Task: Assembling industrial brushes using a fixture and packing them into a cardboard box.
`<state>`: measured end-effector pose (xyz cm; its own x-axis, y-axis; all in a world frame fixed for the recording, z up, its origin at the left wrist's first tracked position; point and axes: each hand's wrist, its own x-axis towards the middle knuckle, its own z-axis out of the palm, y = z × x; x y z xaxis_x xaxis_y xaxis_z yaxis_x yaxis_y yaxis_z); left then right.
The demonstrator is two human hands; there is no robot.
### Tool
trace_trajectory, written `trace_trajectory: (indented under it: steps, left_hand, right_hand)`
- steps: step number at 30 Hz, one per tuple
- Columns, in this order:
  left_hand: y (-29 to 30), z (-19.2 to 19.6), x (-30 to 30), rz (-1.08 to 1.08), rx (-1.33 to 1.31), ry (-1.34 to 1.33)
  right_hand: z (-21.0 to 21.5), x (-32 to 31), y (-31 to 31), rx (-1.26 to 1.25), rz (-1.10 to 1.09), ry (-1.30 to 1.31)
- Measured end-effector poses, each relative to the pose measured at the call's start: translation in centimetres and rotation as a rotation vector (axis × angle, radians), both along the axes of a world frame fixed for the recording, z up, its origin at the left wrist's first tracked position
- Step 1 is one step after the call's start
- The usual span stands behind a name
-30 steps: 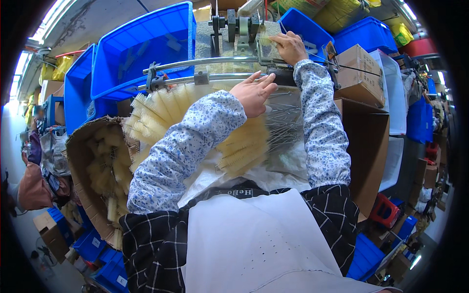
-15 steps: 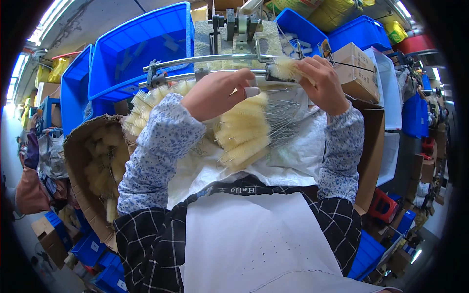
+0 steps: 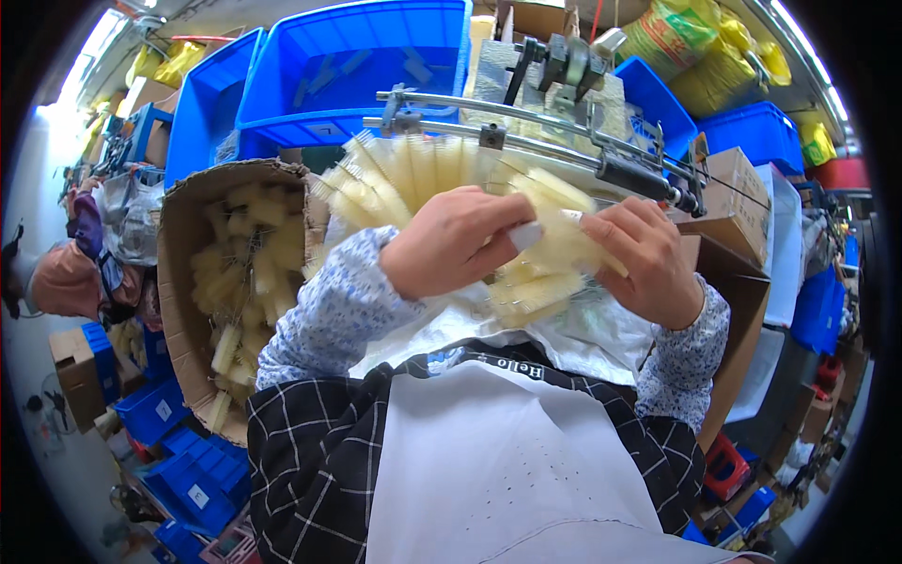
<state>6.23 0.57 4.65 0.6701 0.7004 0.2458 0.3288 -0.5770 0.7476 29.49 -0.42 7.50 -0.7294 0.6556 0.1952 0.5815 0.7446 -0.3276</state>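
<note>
Pale cream bristle brushes (image 3: 536,287) with wire stems lie heaped on white sacking (image 3: 601,329) in front of me. My right hand (image 3: 648,258) is over the right side of this heap, fingers closed around a bristle brush (image 3: 584,246). My left hand (image 3: 460,242) is above the left side, its fingers curled together. A white cover wraps one of its fingertips; whatever may be pinched there is hidden. Another row of brushes (image 3: 404,174) stands behind my left hand. Beyond both hands is a bench machine (image 3: 564,66) with metal rods (image 3: 489,105) and a dark cylinder (image 3: 639,177).
An open carton (image 3: 178,282) of brushes stands at my left. A large blue bin (image 3: 352,70) is at the back left, smaller blue bins (image 3: 752,132) at the back right. A brown carton (image 3: 728,197) sits right. Another person (image 3: 70,273) is far left.
My right hand has come down from the machine's rods toward me, over the brush heap. My left hand has moved nearer to it. The view has turned somewhat.
</note>
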Motion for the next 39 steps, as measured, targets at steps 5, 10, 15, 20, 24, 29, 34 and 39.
trace_trajectory:
  steps: [5,10,15,20,24,29,34,39]
  left_hand:
    - [-1.5,0.7,-7.0,0.238,0.129,-0.038]
    - [-1.2,1.1,-16.2,0.714,0.089,-0.294]
    - [0.4,3.0,-21.9,1.164,0.368,-0.181]
    - [6.9,-1.4,-24.7,1.091,0.173,-0.359]
    - [9.7,-7.1,-23.3,0.672,0.072,-0.032]
    - [7.4,-8.4,-15.1,0.409,-0.324,0.379]
    - [5.6,-7.4,-13.5,0.529,-0.314,0.291]
    - [2.8,-6.4,-11.1,0.288,0.042,0.468]
  right_hand:
    - [0.0,-0.6,0.5,-0.142,0.003,0.021]
    - [-1.1,0.4,1.8,-0.162,-0.043,-0.081]
    - [-1.4,0.3,2.1,-0.168,-0.033,-0.101]
    - [-2.0,1.0,2.0,-0.238,-0.085,-0.122]
    - [-2.1,0.9,2.1,-0.219,-0.068,-0.11]
    - [-2.5,1.0,2.2,-0.277,-0.078,-0.177]
    - [-2.8,0.9,2.5,-0.304,-0.064,-0.172]
    - [-3.3,0.9,2.7,-0.318,-0.047,-0.162]
